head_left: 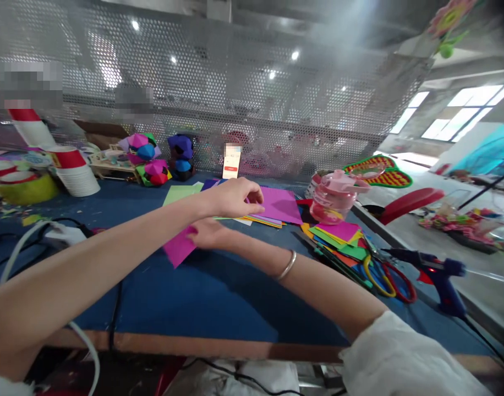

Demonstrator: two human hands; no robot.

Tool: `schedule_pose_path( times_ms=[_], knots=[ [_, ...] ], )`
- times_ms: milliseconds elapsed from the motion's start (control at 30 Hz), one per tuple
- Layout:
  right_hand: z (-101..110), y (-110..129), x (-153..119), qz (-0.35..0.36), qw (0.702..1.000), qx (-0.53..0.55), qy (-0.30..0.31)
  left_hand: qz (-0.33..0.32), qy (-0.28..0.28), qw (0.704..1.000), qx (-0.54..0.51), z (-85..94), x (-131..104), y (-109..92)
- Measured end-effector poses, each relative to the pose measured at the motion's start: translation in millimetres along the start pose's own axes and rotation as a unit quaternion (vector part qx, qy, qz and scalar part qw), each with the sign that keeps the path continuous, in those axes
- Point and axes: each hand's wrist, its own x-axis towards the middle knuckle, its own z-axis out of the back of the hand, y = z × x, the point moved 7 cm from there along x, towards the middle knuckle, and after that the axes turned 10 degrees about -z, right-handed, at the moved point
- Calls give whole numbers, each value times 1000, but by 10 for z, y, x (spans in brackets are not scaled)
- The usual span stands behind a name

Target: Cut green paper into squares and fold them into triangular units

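My forearms cross above the blue tabletop. My left hand is stretched over to the right, fingers loosely curved and apart from the thumb. It hovers at the left edge of a purple paper sheet; whether the fingertips touch it I cannot tell. Under that sheet a stack of coloured paper shows its edges. Beneath my left wrist, my right hand pinches a magenta paper sheet that sticks out to the left. A light green sheet lies behind my left forearm.
A phone stands at the back. To the right are a pink jar, paper scraps, scissors and a blue glue gun. Paper cups, a power strip and folded paper shapes occupy the left.
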Motion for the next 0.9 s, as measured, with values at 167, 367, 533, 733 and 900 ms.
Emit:
schedule_pose_path(
  times_ms=[167,367,533,733,900],
  knots=[
    [-434,459,-578,122,959,-19,254,1,1,1000,1,11,-66,2],
    [192,-303,-783,-53,995,-81,36,0,5,1000,-8,3,-103,2],
    [7,-428,-1089,-101,990,-92,19,-2,18,1000,-5,-82,-13,-93],
    [-788,469,-1517,77,954,-113,266,-24,38,999,4,-173,123,-375],
    [-118,-288,-1574,-21,997,-54,52,-17,42,999,19,-201,86,-319]
  ],
)
